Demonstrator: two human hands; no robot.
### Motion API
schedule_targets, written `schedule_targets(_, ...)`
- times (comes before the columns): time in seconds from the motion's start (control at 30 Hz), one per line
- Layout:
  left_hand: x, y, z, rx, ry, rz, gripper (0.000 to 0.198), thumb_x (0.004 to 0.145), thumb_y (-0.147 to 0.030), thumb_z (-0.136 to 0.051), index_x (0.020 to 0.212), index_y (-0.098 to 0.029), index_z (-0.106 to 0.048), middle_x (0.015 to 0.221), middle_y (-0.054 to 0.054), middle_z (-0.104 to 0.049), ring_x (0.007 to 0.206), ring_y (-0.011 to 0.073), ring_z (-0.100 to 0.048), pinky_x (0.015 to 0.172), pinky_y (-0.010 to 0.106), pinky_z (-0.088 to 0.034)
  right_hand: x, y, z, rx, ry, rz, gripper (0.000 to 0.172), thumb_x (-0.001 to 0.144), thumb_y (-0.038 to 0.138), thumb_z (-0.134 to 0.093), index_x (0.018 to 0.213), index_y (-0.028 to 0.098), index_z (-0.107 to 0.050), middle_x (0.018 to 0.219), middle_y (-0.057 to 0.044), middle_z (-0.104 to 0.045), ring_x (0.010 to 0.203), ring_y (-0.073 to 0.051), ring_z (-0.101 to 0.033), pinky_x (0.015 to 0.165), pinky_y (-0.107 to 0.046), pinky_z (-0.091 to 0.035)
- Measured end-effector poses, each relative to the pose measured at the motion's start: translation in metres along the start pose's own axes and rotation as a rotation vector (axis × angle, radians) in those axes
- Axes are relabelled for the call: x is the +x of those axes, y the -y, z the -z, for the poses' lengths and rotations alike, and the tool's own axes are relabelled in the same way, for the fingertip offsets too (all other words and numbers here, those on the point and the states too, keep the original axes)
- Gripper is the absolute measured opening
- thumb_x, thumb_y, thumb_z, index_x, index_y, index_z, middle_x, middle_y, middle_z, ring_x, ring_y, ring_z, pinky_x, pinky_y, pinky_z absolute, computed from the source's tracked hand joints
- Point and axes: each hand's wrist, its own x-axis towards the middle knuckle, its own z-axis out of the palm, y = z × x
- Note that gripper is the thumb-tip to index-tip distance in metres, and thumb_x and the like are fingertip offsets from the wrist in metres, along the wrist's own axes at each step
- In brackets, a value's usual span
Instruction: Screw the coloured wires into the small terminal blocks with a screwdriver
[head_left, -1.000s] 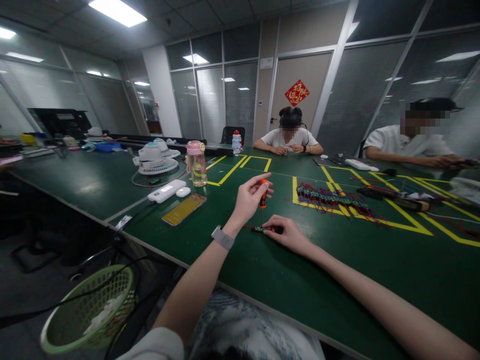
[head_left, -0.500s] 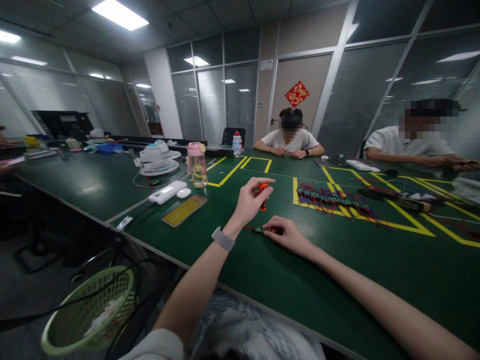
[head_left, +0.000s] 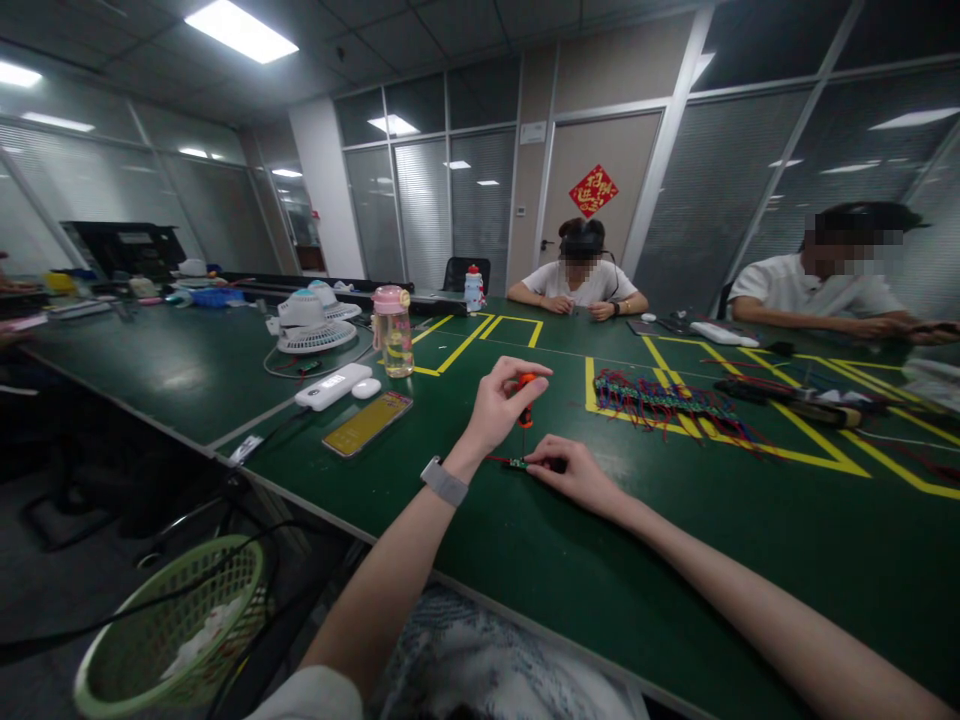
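My left hand is closed around the orange and black handle of a screwdriver. The screwdriver stands upright, its thin shaft pointing down at a small green circuit board on the table. Whether the tip touches the board is too small to tell. My right hand rests on the table and pinches the right end of that board, its fingers covering part of it. A red wire runs from the board's left end.
Several wired circuit boards lie in a row inside yellow tape. A phone, white power bank, pink-lidded bottle and white fan are on the left. Two people sit across the green table. A green basket stands below.
Both hands keep nearly the same pose, the screwdriver still upright over the board. The view has shifted very slightly.
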Motion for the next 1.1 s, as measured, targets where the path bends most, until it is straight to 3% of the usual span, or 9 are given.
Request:
schedule_targets(0.13,0.0007,0.001,-0.0015,-0.201,0.074,0.076,0.028,0.088,-0.034,-0.049,0.101,-0.017,-0.067,0.108,0.009,-0.061,0.094,0.0193,-0.062,0.076,0.03,-0.052,0.0001,0.0004,0.0003,-0.003,0.002,-0.001,0.016,0.08,0.025,-0.061,0.085,0.016,-0.073,0.078,-0.005,-0.06,0.066,-0.013,-0.054,0.06,-0.025,-0.043)
schedule_targets(0.3,0.0016,0.0017,-0.0008,-0.084,-0.023,0.054,0.021,0.079,-0.03,-0.062,0.093,-0.016,-0.068,0.081,0.004,-0.063,0.071,0.012,-0.06,0.064,0.024,-0.05,0.0,0.0006,0.0008,-0.002,0.002,0.005,0.016,0.081,0.026,-0.06,0.085,0.017,-0.073,0.078,-0.005,-0.06,0.066,-0.013,-0.054,0.06,-0.025,-0.043)
schedule_targets(0.4,0.0022,0.002,0.0002,-0.014,-0.04,0.012,0.019,0.08,-0.029,-0.061,0.092,-0.017,-0.07,0.095,0.006,-0.062,0.081,0.0127,-0.059,0.069,0.023,-0.049,0.0001,0.0001,0.0007,-0.008,0.0,0.006,0.016,0.08,0.026,-0.061,0.085,0.016,-0.073,0.078,-0.005,-0.06,0.065,-0.013,-0.054,0.06,-0.026,-0.043)
schedule_targets(0.5,0.0029,0.0049,-0.0007,-0.185,0.033,0.058,0.028,0.087,-0.03,-0.05,0.108,-0.019,-0.065,0.111,0.008,-0.06,0.093,0.0167,-0.06,0.077,0.029,-0.052,0.0003,-0.0007,0.0005,-0.007,0.001,0.003,0.016,0.08,0.026,-0.061,0.085,0.016,-0.073,0.078,-0.005,-0.06,0.065,-0.013,-0.054,0.06,-0.026,-0.043)
schedule_targets(0.57,0.0028,0.0067,-0.0013,-0.254,0.047,0.089,0.031,0.087,-0.03,-0.051,0.113,-0.019,-0.062,0.108,0.009,-0.062,0.09,0.0175,-0.062,0.078,0.032,-0.053,0.0003,-0.001,0.0004,-0.003,0.003,0.005,0.016,0.08,0.026,-0.061,0.086,0.016,-0.073,0.078,-0.005,-0.06,0.065,-0.013,-0.054,0.06,-0.025,-0.043)
schedule_targets(0.77,0.002,0.0044,0.0014,0.035,-0.062,0.019,0.022,0.077,-0.03,-0.065,0.094,-0.018,-0.07,0.096,0.006,-0.061,0.083,0.0134,-0.06,0.069,0.023,-0.05,-0.0004,0.0006,0.0012,-0.004,0.002,0.005,0.017,0.081,0.027,-0.06,0.086,0.016,-0.073,0.078,-0.005,-0.06,0.065,-0.012,-0.053,0.06,-0.026,-0.043)
schedule_targets(0.9,0.0031,0.0033,0.0006,-0.106,-0.002,0.048,0.027,0.086,-0.032,-0.052,0.104,-0.02,-0.067,0.11,0.008,-0.061,0.095,0.0181,-0.061,0.077,0.03,-0.051,-0.0005,-0.0002,0.0011,-0.003,-0.001,0.007,0.016,0.081,0.027,-0.061,0.085,0.016,-0.072,0.078,-0.005,-0.061,0.065,-0.013,-0.053,0.06,-0.026,-0.044)
schedule_targets(1.0,0.0031,0.0036,-0.0012,-0.187,0.017,0.093,0.03,0.085,-0.032,-0.054,0.109,-0.018,-0.064,0.1,0.008,-0.066,0.085,0.0172,-0.064,0.073,0.032,-0.052,-0.0004,-0.0014,0.0008,-0.003,-0.001,0.004,0.016,0.081,0.027,-0.061,0.085,0.016,-0.072,0.079,-0.005,-0.061,0.065,-0.013,-0.054,0.06,-0.026,-0.044)
schedule_targets(1.1,0.0026,0.0027,-0.0006,-0.051,-0.047,0.057,0.023,0.078,-0.03,-0.064,0.095,-0.016,-0.068,0.089,0.005,-0.066,0.075,0.0129,-0.061,0.067,0.025,-0.05,-0.0003,-0.0012,0.001,-0.004,0.004,0.001,0.016,0.081,0.026,-0.06,0.085,0.016,-0.072,0.079,-0.005,-0.061,0.065,-0.013,-0.054,0.059,-0.026,-0.043)
